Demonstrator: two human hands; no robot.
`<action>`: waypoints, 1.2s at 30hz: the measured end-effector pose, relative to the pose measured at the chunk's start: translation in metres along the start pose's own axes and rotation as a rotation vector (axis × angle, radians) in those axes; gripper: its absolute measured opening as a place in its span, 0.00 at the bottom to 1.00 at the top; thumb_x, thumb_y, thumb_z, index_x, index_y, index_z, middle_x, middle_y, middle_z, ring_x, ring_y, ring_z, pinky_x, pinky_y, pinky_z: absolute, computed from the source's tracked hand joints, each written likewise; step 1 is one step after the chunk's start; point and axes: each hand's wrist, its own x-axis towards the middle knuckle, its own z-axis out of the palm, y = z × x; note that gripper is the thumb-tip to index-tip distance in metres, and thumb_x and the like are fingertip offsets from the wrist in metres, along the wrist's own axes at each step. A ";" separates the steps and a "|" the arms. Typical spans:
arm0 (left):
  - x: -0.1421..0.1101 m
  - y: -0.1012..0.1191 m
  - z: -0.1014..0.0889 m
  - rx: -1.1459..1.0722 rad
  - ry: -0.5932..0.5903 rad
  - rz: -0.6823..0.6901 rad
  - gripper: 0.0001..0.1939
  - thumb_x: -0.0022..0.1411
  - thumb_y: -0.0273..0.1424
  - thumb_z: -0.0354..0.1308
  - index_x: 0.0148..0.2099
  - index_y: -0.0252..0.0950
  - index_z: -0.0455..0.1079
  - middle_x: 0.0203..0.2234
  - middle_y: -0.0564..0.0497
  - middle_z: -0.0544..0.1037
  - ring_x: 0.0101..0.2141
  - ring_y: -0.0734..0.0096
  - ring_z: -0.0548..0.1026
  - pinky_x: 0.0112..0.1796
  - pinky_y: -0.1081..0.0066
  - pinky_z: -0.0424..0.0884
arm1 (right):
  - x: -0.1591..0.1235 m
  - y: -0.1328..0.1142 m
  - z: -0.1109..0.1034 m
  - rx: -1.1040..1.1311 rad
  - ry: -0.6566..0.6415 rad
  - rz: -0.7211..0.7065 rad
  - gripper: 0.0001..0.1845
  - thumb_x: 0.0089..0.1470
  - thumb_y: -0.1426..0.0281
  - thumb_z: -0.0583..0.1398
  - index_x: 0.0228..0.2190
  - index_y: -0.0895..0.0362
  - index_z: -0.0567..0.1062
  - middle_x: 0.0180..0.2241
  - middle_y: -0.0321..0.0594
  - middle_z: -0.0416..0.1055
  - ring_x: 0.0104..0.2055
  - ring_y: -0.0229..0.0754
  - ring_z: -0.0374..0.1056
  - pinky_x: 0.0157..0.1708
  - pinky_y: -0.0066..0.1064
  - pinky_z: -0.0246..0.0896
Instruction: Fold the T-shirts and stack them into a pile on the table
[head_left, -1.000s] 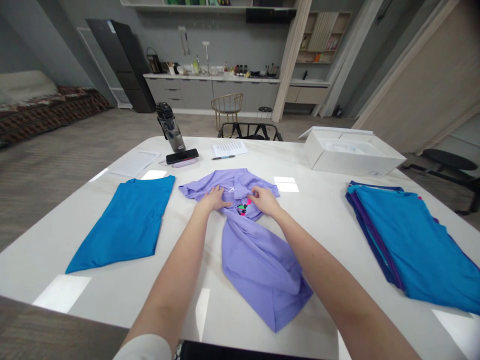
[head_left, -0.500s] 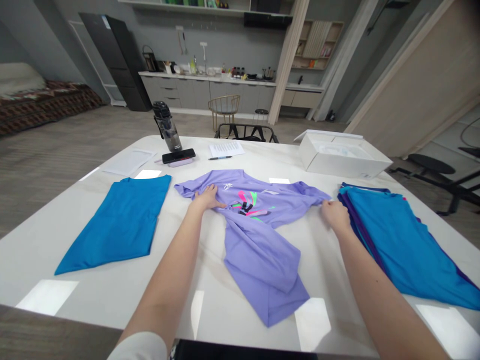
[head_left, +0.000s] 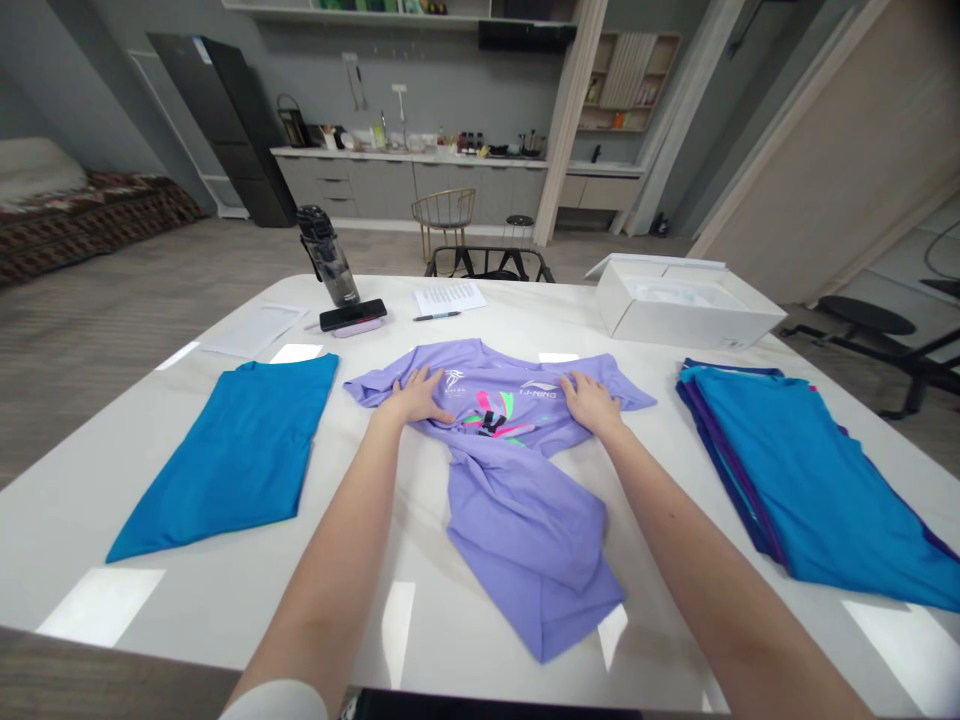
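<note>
A purple T-shirt [head_left: 525, 500] with white lettering and a bright pink, green and black print lies in front of me. Its sleeves spread to both sides, while the lower part is twisted and bunched toward me. My left hand [head_left: 414, 398] rests on the chest near the left sleeve, fingers spread. On the right side of the chest, just beside the lettering, my right hand [head_left: 592, 402] lies flat with its fingers stretched out. Neither hand grips the fabric.
A folded blue garment [head_left: 232, 450] lies left; a stack of blue and purple garments [head_left: 817, 480] lies right. Farther back on the white table [head_left: 352, 610] are a bottle [head_left: 330, 260], a phone [head_left: 352, 315], papers [head_left: 450, 296], a pen [head_left: 436, 316] and a white box [head_left: 675, 315].
My right hand has let go of the right sleeve's end and moved left onto the shirt's chest. The right sleeve and chest lie flatter. My left hand stays in nearly the same place.
</note>
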 end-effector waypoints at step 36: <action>0.104 0.012 0.023 0.043 0.368 -0.040 0.38 0.73 0.54 0.36 0.76 0.42 0.51 0.75 0.45 0.49 0.73 0.52 0.46 0.69 0.39 0.39 | 0.105 0.024 0.022 -0.209 0.186 -0.103 0.39 0.67 0.46 0.44 0.67 0.58 0.63 0.70 0.56 0.56 0.70 0.62 0.49 0.65 0.67 0.39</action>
